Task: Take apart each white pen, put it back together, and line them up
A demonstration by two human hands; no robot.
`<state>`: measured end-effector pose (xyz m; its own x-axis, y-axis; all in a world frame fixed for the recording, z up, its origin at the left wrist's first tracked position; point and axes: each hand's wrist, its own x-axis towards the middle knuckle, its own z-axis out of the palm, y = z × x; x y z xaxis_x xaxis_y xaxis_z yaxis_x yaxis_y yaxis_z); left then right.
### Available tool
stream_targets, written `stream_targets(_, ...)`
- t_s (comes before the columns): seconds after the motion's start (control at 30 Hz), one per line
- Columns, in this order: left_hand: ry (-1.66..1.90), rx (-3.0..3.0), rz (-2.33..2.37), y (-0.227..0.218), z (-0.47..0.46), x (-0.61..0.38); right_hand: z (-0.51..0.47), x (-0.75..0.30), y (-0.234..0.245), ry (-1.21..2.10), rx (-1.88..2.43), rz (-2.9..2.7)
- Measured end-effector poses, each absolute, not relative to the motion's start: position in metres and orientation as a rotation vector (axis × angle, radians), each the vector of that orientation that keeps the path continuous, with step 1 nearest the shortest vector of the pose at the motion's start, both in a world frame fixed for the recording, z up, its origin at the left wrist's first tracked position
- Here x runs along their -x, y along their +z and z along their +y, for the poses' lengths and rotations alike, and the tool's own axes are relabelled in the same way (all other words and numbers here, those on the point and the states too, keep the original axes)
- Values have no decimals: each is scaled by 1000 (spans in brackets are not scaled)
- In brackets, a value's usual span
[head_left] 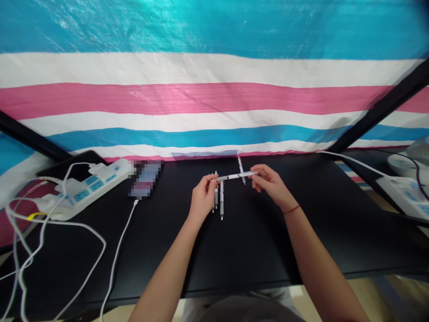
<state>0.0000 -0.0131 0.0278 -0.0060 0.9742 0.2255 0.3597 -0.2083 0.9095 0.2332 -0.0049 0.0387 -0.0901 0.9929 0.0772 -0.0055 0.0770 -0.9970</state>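
Both my hands hold one white pen (236, 176) level above the black table (254, 241). My left hand (203, 197) pinches its left end, and my right hand (270, 182) pinches its right end. Under the left hand lie two or three more white pens (221, 201), side by side and pointing toward me. Another white pen (240, 166) lies on the table behind the held one, near the striped cloth.
A white power strip (90, 185) with plugs and white cables (114, 264) sits at the left. A phone (145, 179) on a charging cable lies beside it. A second power strip (407, 194) is at the right edge. A striped tarp (214, 98) hangs behind the table.
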Motion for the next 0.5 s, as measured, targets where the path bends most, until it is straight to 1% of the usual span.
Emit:
stream_targets(0.17, 1214, -1612, 1373, 25, -12, 0, -4, -233, 38, 1204, 1254, -1337)
stream_targets(0.33, 1239, -1548, 1366, 23, -10, 0, -5, -232, 39, 1200, 1099, -1393)
stream_targets(0.5, 1226, -1547, 1364, 21, -10, 0, -2, -231, 34, 1217, 1228, -1329)
